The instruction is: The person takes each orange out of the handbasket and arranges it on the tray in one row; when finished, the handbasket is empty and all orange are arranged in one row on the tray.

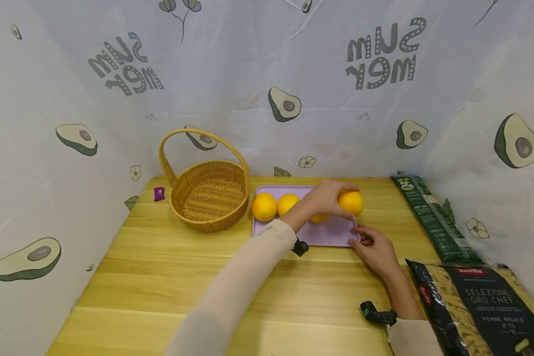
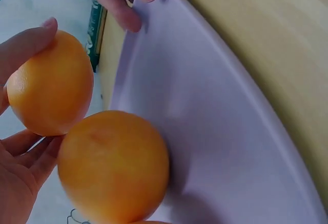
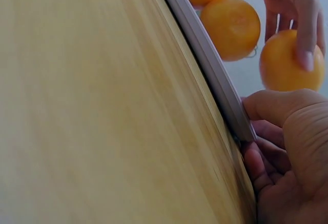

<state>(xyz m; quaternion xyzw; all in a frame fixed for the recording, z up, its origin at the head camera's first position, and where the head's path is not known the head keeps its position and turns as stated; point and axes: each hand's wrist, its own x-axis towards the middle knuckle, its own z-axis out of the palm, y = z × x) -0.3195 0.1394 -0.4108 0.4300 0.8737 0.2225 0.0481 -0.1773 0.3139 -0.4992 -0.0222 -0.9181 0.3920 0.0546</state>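
My left hand [image 1: 328, 199] grips an orange [image 1: 350, 203] at the right end of a light purple tray [image 1: 333, 232]. In the left wrist view its thumb and fingers curve round that orange [image 2: 51, 85], beside another orange [image 2: 114, 165] on the tray. Two more oranges stand toward the tray's left end, the outer orange [image 1: 264, 206] and its neighbour [image 1: 288, 203]; my left forearm partly covers the row. With my right hand [image 1: 376, 247] I pinch the tray's near right corner, thumb on top and fingers under the rim, as the right wrist view shows.
A wicker basket [image 1: 209, 225] with a tall handle stands left of the tray. Beside it lies a small purple wrapped candy [image 1: 158, 193]. Along the right edge are a green package [image 1: 436, 217] and a bag of penne pasta [image 1: 485, 306]. A printed curtain [image 1: 249, 64] encloses the wooden table [image 1: 160, 277].
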